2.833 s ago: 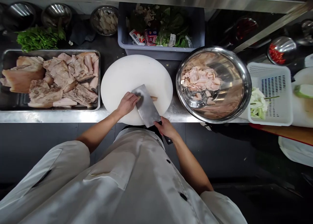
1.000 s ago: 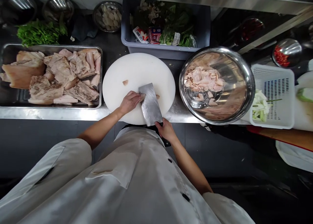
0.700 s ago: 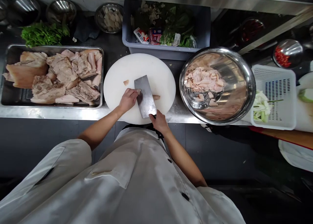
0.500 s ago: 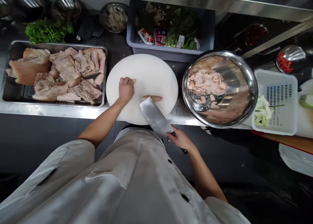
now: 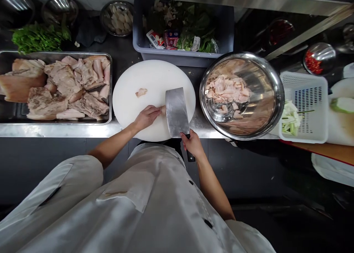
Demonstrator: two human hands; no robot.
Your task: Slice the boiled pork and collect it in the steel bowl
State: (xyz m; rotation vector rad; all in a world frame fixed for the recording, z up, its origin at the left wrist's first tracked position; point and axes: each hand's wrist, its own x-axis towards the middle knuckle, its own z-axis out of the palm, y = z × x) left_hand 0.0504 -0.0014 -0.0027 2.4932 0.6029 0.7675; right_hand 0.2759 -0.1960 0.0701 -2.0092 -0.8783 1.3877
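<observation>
On the round white cutting board (image 5: 127, 80), my left hand (image 5: 148, 116) pinches the left end of a piece of meat (image 5: 163, 110). The broad cleaver blade (image 5: 176, 111) covers the rest of that piece. My right hand (image 5: 193, 144) is closed round the cleaver's dark handle at the board's lower right edge. A small meat scrap (image 5: 141, 92) lies by itself on the board, above my left hand. To the right, a large steel bowl (image 5: 265, 98) holds sliced pale meat (image 5: 226, 89). Left of the board is a metal tray (image 5: 110, 98) with large meat pieces (image 5: 62, 76).
Behind the board stands a grey bin (image 5: 177, 58) with greens and wrappers. Leafy greens (image 5: 40, 37) and a bowl of garlic (image 5: 121, 19) are at the back left. Right are a white basket (image 5: 318, 98) and a bowl of red chopped pieces (image 5: 313, 63).
My left hand has moved down and right and taken hold of the meat, leaving a scrap behind. The cleaver has turned more upright and now lies over the meat. The whole view has shifted slightly.
</observation>
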